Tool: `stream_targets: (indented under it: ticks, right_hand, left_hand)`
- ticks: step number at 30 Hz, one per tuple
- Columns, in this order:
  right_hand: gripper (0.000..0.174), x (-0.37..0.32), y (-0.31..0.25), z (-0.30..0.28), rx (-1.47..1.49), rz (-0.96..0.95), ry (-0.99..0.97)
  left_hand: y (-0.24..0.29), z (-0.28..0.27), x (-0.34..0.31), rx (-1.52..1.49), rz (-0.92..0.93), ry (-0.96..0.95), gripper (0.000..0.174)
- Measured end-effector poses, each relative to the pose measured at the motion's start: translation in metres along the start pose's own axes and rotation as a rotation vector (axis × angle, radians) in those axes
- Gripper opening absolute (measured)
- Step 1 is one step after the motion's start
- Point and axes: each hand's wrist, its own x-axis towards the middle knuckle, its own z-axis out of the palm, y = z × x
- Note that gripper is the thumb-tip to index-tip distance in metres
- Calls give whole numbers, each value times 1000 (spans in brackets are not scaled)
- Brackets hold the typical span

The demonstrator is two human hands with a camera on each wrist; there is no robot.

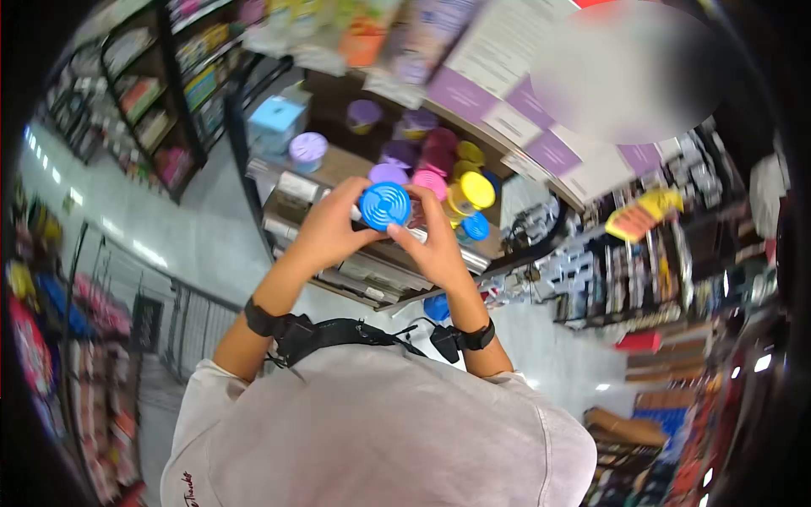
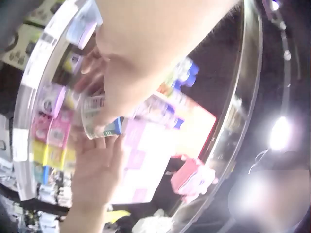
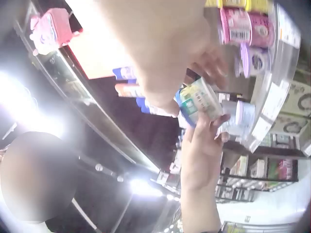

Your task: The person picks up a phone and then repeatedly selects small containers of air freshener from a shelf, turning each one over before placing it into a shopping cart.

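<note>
In the head view, a small round tub (image 1: 385, 205) with a ridged blue lid is held up between both hands, over the front edge of the shelf. My left hand (image 1: 328, 228) grips its left side. My right hand (image 1: 433, 241) holds its other side, with the thumb at the lid's lower edge. Printed text and a barcode mark the label of the tub (image 2: 95, 114) in the left wrist view. From the right wrist, the tub (image 3: 200, 101) appears tilted, its label partly covered by fingers.
Pink containers (image 1: 431, 183), yellow-lidded tubs (image 1: 473, 193) and a lilac-lidded tub (image 1: 308, 150) stand on the shelf beyond the hands. A pale blue box (image 1: 276, 125) is at its left end. White and purple boxes (image 1: 507, 84) fill the upper level. A wire cart (image 1: 190, 317) stands left.
</note>
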Motion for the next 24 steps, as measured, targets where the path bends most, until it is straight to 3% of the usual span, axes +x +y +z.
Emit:
stream_targets:
  ticks: [2,5,10,14,20,22,24]
  right_hand:
    - [67,-26,10,-28,-79,55,68]
    - [73,-51,20,-62,-77,29,231]
    - [69,-79,35,-107,-81,145,389]
    - [67,-83,81,-95,-38,158,598]
    - [61,-36,149,-92,193,223,803]
    - [58,-24,163,-98,-111,441,719]
    - [58,-23,168,-95,-202,520,676]
  left_hand:
    - [15,35,23,-2,81,-100,55]
    - [25,78,52,70,229,-176,56]
    - [67,116,84,96,514,-309,63]
    - [63,137,114,259,659,-369,75]
    - [36,140,127,461,517,-382,61]
    - [30,141,126,435,442,-403,55]
    - [29,141,125,442,422,-436,59]
